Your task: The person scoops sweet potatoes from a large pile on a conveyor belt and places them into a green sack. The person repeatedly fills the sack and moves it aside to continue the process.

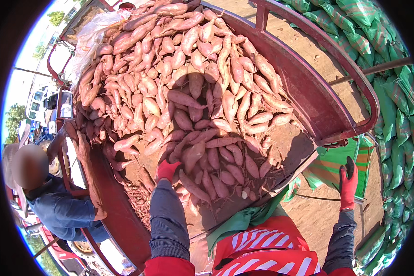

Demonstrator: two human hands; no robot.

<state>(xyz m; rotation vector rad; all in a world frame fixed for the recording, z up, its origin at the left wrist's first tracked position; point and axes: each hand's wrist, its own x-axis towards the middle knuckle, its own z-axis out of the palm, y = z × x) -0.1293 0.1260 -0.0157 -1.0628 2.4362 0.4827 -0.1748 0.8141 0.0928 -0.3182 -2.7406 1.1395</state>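
Note:
Pinkish sweet potatoes (193, 82) lie heaped on the bed of a red metal cart. My left hand (167, 171), in a red work glove, is at the near left side of the heap, against a sweet potato; whether its fingers grip it is hidden. My right hand (348, 181), in a red glove with dark fingertips, is raised off the cart's right edge with its fingers apart and nothing in them. Beyond it stands a green woven bag (345, 162) with orange stripes. Green cloth (245, 220) hangs over the cart's near edge, in front of my red and white clothing.
The cart's red side panel and rail (369, 100) curve along the right; the left side panel (119, 207) runs below another person (62, 207), whose arm rests over it. Filled green sacks (400, 131) are stacked at the far right. Clear plastic sheeting (86, 45) lies top left.

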